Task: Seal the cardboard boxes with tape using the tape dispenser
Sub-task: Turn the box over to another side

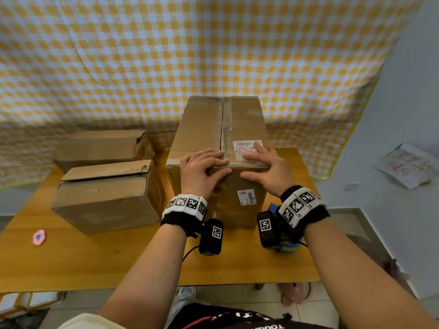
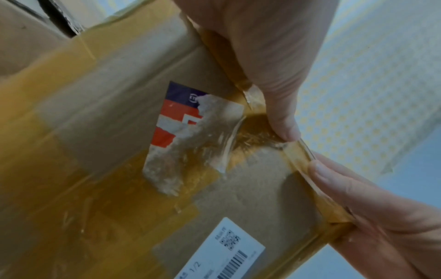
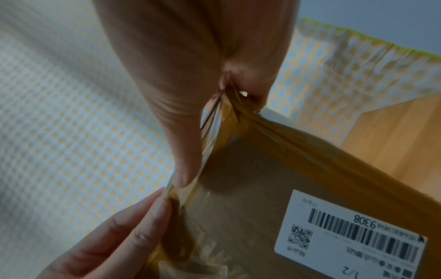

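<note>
Hands press flat on the near top edge of the tall cardboard box (image 1: 218,148) at the middle of the worktop (image 1: 118,257). The left hand (image 1: 202,169) lays straight fingers over the centre seam with its thumb down the front face, grasping nothing. Just right of it, the right hand (image 1: 263,167) rests with fingers spread across the white shipping label (image 1: 247,148) and thumb on the front face, likewise open. Both wrist views show the thumbs smoothing glossy tape (image 2: 253,105) folded over that edge.

Well to the left of the left hand sit two smaller boxes. The nearer one (image 1: 107,198) has a top flap standing loose, and the one behind it (image 1: 99,148) shows a crumpled, gaping end; neither appears sealed. Below the right wrist, mostly hidden by the wrist camera, a blue object on the worktop is likely the tape dispenser (image 1: 291,246), set down and held by neither hand.

By this reading, one of three boxes is taped along its seam and getting a final press, while two remain to be closed and taped.

Count: three cardboard boxes, one dispenser, two hands. A pink disc (image 1: 39,237) lies far to the left of the left hand.
</note>
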